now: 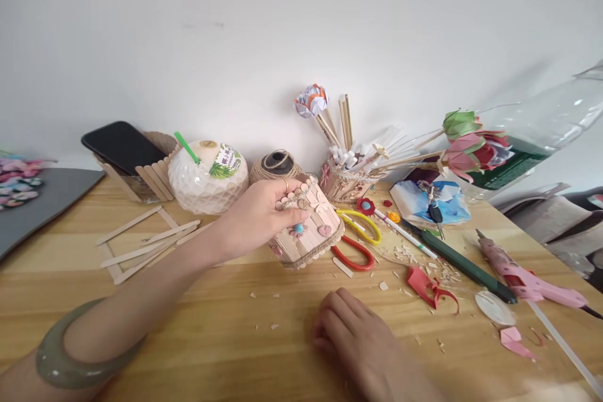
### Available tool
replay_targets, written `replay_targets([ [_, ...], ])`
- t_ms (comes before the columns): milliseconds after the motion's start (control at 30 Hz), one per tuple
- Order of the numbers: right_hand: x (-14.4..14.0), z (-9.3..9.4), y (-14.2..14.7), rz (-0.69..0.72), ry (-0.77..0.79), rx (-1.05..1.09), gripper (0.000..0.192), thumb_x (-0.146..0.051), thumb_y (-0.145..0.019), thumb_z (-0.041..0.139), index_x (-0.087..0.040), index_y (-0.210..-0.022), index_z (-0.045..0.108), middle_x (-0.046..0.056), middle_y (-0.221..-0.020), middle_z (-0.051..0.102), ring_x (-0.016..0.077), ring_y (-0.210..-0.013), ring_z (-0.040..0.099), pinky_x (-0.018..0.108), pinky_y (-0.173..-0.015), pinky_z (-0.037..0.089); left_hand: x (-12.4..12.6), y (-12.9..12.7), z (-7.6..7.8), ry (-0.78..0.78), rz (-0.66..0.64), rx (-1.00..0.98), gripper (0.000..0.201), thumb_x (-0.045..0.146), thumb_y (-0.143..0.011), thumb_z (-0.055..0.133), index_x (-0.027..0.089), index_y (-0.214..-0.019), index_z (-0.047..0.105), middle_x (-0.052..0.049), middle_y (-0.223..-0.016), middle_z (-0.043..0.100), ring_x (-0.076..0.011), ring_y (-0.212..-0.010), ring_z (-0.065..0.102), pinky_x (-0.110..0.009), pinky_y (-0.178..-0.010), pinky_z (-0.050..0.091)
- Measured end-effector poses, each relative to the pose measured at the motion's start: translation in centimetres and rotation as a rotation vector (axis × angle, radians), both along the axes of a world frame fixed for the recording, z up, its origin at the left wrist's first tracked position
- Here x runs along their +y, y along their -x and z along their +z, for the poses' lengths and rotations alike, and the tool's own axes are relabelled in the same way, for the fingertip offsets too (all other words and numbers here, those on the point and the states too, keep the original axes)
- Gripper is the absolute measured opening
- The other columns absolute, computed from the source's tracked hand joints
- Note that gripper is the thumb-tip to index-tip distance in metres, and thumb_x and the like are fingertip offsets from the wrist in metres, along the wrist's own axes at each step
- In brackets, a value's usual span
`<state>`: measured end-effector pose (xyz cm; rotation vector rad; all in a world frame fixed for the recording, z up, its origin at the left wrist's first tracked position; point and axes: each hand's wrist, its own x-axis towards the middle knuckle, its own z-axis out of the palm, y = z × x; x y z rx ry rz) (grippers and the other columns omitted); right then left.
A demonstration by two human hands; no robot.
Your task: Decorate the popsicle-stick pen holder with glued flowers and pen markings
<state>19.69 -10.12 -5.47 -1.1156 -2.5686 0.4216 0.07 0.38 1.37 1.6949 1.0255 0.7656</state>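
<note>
Wooden table (198, 339) against a white wall (235, 12); its far edge meets the wall, its near edge is cut off by the frame.

- Left hand (264, 213): reaches in from the near left corner, fingers closed over the top of the stick box (308, 226), which lies tipped toward the right near the table's middle. Bangle (70, 358) on the forearm.
- Right hand (353, 339): rests palm down on the wood near the near edge, fingers curled, holding nothing; wrist cut off below.
- Far edge, left to right: phone (122, 144) on a stick stand, coconut (207, 176) with a green straw, twine (276, 166) just behind the box, stick cup (346, 182), paper flowers (471, 144), clear bottle (541, 132) running out of frame.
- Left side: loose sticks (146, 245) lying flat; grey mat (32, 201) at the left edge, partly out of view.
- Right of the box: scissors (358, 242) touching it, pen (461, 264), keys (433, 204), red scrap (424, 286), glue gun (527, 276) toward the right edge.
- Open room: bare wood between the two hands and along the near left, dotted with chips.
- Hard to make out: the box's open end, covered by fingers; the label on the coconut.
</note>
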Motion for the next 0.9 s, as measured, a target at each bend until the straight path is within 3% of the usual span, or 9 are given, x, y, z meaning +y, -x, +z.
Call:
replay_targets([
  [200, 1.0, 5.4, -1.1, -0.188, 0.436, 0.488, 0.026, -0.037, -0.095, 0.034, -0.020, -0.079, 0.045, 0.001, -0.072, 0.050, 0.0131, -0.065, 0.048, 0.024, -0.057, 0.044, -0.2, 0.0, 0.2, 0.018, -0.062, -0.043, 0.024, 0.027, -0.077, 0.059, 0.017, -0.099, 0.060, -0.003, -0.091, 0.068, -0.0204, -0.082, 0.064, -0.030, -0.070, 0.050],
  [367, 3.2, 7.1, -2.0, -0.319, 0.648, 0.903, 0.027, -0.042, -0.084, 0.056, -0.017, -0.075, 0.052, -0.003, -0.061, 0.047, 0.0076, -0.050, 0.041, 0.019, -0.046, 0.035, -0.8, -0.2, 0.6, 0.108, -0.111, -0.049, 0.025, 0.030, -0.079, 0.059, 0.017, -0.100, 0.060, -0.002, -0.085, 0.067, -0.0186, -0.076, 0.063, -0.029, -0.066, 0.050],
  [533, 4.3, 7.3, -2.1, -0.382, 0.643, 1.022, 0.019, -0.034, -0.079, 0.064, -0.016, -0.077, 0.061, -0.002, -0.062, 0.054, 0.0064, -0.052, 0.047, 0.017, -0.048, 0.039, -1.3, -0.4, 0.7, 0.126, -0.136, -0.014, 0.028, 0.032, -0.080, 0.058, 0.017, -0.104, 0.059, -0.003, -0.087, 0.067, -0.0198, -0.080, 0.063, -0.030, -0.070, 0.050],
  [700, 4.0, 7.6, -2.1, -0.353, 0.587, 0.947, 0.016, -0.031, -0.079, 0.063, -0.017, -0.085, 0.066, 0.000, -0.068, 0.062, 0.0090, -0.060, 0.056, 0.021, -0.057, 0.047, -1.6, -0.7, 0.7, 0.062, -0.173, 0.047, 0.025, 0.031, -0.081, 0.056, 0.020, -0.103, 0.061, -0.001, -0.094, 0.068, -0.0202, -0.086, 0.062, -0.028, -0.073, 0.048],
  [900, 3.6, 8.0, -2.1, -0.334, 0.327, 0.746, 0.009, -0.025, -0.082, 0.058, -0.018, -0.085, 0.063, 0.001, -0.075, 0.065, 0.0127, -0.067, 0.061, 0.023, -0.058, 0.051, -1.9, -1.0, 0.9, 0.059, -0.187, 0.099, 0.026, 0.032, -0.081, 0.056, 0.019, -0.103, 0.061, -0.001, -0.091, 0.068, -0.0207, -0.084, 0.062, -0.029, -0.074, 0.048],
])
